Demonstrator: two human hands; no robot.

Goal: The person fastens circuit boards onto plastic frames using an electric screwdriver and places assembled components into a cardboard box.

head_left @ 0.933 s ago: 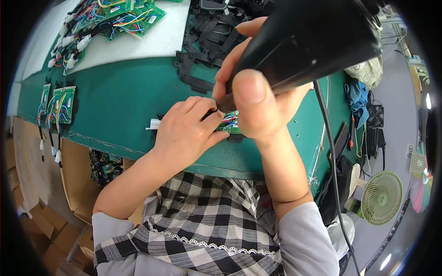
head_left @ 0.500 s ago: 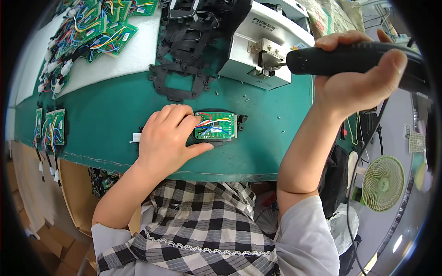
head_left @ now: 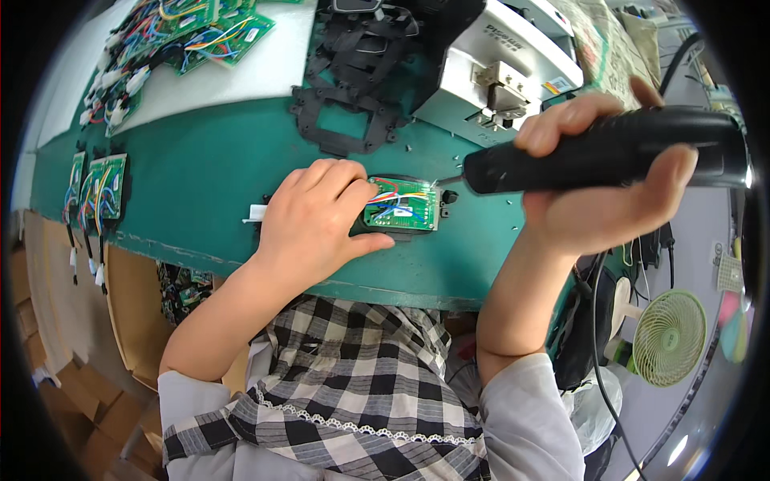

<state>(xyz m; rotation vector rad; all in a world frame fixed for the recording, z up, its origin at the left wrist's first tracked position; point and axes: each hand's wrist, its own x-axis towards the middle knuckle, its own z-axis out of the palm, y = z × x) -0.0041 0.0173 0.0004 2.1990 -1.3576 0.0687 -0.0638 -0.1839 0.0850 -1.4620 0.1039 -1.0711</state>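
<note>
In my right hand [head_left: 589,212] is a black electric screwdriver [head_left: 553,160], with my fingers and thumb wrapped round its thick body. Its thin bit points left, down at the far right corner of a green circuit board [head_left: 415,218]. Whether the bit touches a screw there is too small to tell. Red, yellow, white and blue wires cross the board, which sits in a black plastic housing [head_left: 411,236]. My left hand [head_left: 309,212] grips the left end of this housing, fingers over the far side and thumb along the near edge. A white connector [head_left: 256,213] shows left of that hand.
A silvery screw feeder [head_left: 461,92] stands at the back right, with loose screws before it. Black plastic frames [head_left: 341,144] are piled beside it. Wired boards [head_left: 233,40] lie on white foam [head_left: 273,72]; a few more boards [head_left: 107,184] rest at the table's left.
The screwdriver has moved from the screw feeder down and left to the board's far right corner. My left hand keeps its hold on the housing. The whole view has shifted slightly.
</note>
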